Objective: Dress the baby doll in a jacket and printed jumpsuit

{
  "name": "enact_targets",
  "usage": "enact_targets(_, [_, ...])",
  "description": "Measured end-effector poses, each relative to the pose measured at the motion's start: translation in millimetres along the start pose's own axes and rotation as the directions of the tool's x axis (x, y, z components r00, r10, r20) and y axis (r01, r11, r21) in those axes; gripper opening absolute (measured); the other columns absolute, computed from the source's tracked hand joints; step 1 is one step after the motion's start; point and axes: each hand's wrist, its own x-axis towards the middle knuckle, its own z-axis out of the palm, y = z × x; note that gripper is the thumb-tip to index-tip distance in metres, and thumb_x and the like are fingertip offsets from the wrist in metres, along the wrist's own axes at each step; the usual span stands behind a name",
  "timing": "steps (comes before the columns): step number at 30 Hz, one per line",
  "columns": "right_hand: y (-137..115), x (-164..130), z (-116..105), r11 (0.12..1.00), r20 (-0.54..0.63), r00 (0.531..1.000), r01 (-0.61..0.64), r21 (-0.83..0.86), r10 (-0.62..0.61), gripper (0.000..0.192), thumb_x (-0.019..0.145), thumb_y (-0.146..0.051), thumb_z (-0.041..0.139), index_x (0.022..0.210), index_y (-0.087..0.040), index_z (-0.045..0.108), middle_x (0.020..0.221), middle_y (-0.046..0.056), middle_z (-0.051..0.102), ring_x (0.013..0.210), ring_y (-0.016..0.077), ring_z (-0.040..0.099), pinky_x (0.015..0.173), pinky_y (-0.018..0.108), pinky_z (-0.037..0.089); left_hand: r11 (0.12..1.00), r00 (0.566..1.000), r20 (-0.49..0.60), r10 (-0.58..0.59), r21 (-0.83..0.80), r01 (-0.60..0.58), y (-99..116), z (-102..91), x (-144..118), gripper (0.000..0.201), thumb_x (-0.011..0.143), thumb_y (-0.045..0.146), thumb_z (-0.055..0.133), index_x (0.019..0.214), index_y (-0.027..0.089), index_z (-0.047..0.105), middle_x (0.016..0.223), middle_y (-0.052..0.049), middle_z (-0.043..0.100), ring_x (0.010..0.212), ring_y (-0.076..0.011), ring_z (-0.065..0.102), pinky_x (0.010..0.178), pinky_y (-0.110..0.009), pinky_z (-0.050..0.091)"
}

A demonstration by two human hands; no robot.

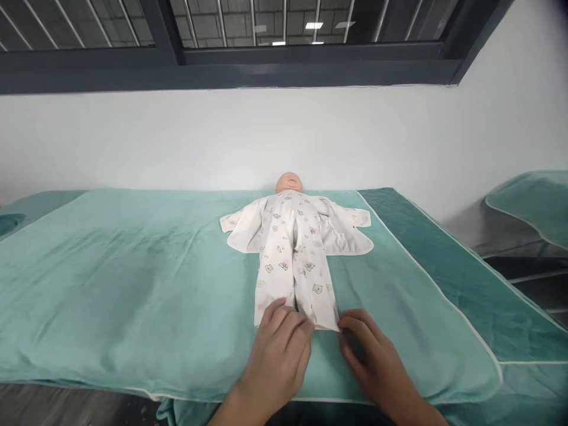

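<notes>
A baby doll (pixel 289 182) lies on its back on a teal blanket (pixel 133 284), head toward the wall. It wears a white printed baby suit (pixel 290 248) with sleeves and side flaps spread out and the legs stretched toward me. My left hand (pixel 281 349) rests flat with its fingertips on the bottom hem of the suit's left leg. My right hand (pixel 373 355) lies beside it, its fingertips touching the lower corner of the right leg. Neither hand visibly grips the cloth.
The blanket covers a table against a white wall (pixel 399 136), under a dark-framed window (pixel 248 59). A darker teal cover (pixel 444 260) shows at the right. Another teal-covered surface (pixel 532 201) stands at far right across a gap.
</notes>
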Motion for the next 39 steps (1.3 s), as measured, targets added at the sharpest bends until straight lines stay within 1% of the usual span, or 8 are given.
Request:
enact_targets(5, [16.3, -3.8, -3.8, 0.993, 0.066, 0.994, -0.096, 0.066, 0.092, 0.008, 0.095, -0.022, 0.049, 0.102, -0.023, 0.053, 0.099, 0.006, 0.06, 0.087, 0.017, 0.062, 0.074, 0.029, 0.054, 0.979, 0.982, -0.095, -0.164, 0.105, 0.174, -16.6, -5.1, -22.5, 0.034, 0.086, 0.014, 0.061, 0.12, 0.016, 0.055, 0.112, -0.013, 0.061, 0.107, -0.0257, 0.056, 0.09, -0.042, 0.049])
enact_targets(10, [26.8, 4.0, 2.5, 0.975, -0.006, 0.977, -0.211, 0.074, 0.212, 0.01, 0.096, -0.03, 0.048, 0.096, -0.022, 0.055, 0.091, 0.005, 0.062, 0.079, 0.0173, 0.061, 0.068, 0.029, 0.052, 0.952, 0.958, -0.077, -0.277, 0.11, 0.284, -24.4, -4.5, -28.9, 0.032, 0.088, 0.023, 0.063, 0.119, 0.021, 0.055, 0.108, -0.01, 0.062, 0.099, -0.0234, 0.06, 0.082, -0.038, 0.052])
enact_targets(18, [28.4, 12.9, 4.3, 0.964, 0.012, 0.966, -0.26, 0.06, 0.26, 0.013, 0.096, -0.031, 0.047, 0.094, -0.022, 0.057, 0.083, 0.003, 0.062, 0.072, 0.0164, 0.059, 0.062, 0.028, 0.05, 0.977, 0.978, -0.064, -0.197, -0.097, 0.191, -13.8, -5.1, -21.9, 0.029, 0.088, 0.005, 0.055, 0.113, 0.02, 0.057, 0.097, -0.008, 0.057, 0.088, -0.0174, 0.056, 0.075, -0.031, 0.05])
enact_targets(21, [39.2, 16.9, 5.1, 0.98, -0.023, 0.98, -0.198, 0.035, 0.199, 0.011, 0.095, -0.026, 0.046, 0.096, -0.022, 0.056, 0.095, 0.006, 0.063, 0.084, 0.0186, 0.062, 0.071, 0.032, 0.053, 0.98, 0.988, -0.079, -0.136, -0.16, 0.122, -20.5, -13.2, -19.1, 0.025, 0.087, 0.005, 0.055, 0.107, 0.02, 0.059, 0.092, -0.006, 0.059, 0.084, -0.0168, 0.056, 0.072, -0.03, 0.048])
enact_targets(25, [61.5, 42.2, 13.5, 0.989, -0.104, 0.992, -0.083, -0.122, 0.07, 0.025, 0.092, -0.018, 0.045, 0.115, -0.02, 0.056, 0.122, 0.012, 0.057, 0.114, 0.0252, 0.055, 0.095, 0.046, 0.05, 0.959, 0.951, -0.169, -0.257, -0.163, 0.23, -58.0, -16.1, -10.9, 0.019, 0.091, 0.01, 0.051, 0.104, 0.022, 0.059, 0.096, -0.006, 0.062, 0.092, -0.0181, 0.059, 0.078, -0.032, 0.051])
enact_targets(29, [82.1, 89.2, 23.2, 0.962, -0.031, 0.999, 0.023, -0.271, -0.033, 0.041, 0.09, -0.013, 0.046, 0.131, -0.017, 0.052, 0.132, 0.014, 0.053, 0.127, 0.0287, 0.044, 0.105, 0.054, 0.042, 0.915, 0.916, -0.114, -0.385, 0.078, 0.395, -108.2, -5.7, 8.9, 0.028, 0.092, 0.019, 0.049, 0.119, 0.021, 0.059, 0.117, -0.01, 0.061, 0.115, -0.0268, 0.054, 0.096, -0.046, 0.048])
enact_targets(33, [91.7, 126.1, 27.9, 0.943, 0.136, 0.985, 0.146, -0.299, -0.109, 0.034, 0.092, -0.011, 0.045, 0.123, -0.014, 0.059, 0.125, 0.014, 0.056, 0.126, 0.025, 0.044, 0.108, 0.046, 0.038, 0.962, 0.966, 0.085, -0.243, 0.15, 0.229, -143.2, 5.4, 37.4, 0.034, 0.09, 0.019, 0.049, 0.122, 0.021, 0.061, 0.132, -0.011, 0.058, 0.135, -0.0312, 0.041, 0.114, -0.055, 0.032])
enact_targets(39, [91.3, 140.6, 33.0, 0.928, 0.202, 0.966, 0.217, -0.304, -0.16, 0.026, 0.09, -0.01, 0.049, 0.108, -0.015, 0.068, 0.112, 0.012, 0.061, 0.114, 0.0241, 0.049, 0.1, 0.04, 0.043, 0.995, 0.969, 0.226, -0.102, 0.012, 0.102, -166.7, 16.4, 75.2, 0.04, 0.09, 0.026, 0.05, 0.129, 0.022, 0.06, 0.135, -0.011, 0.059, 0.132, -0.0284, 0.048, 0.115, -0.048, 0.035])
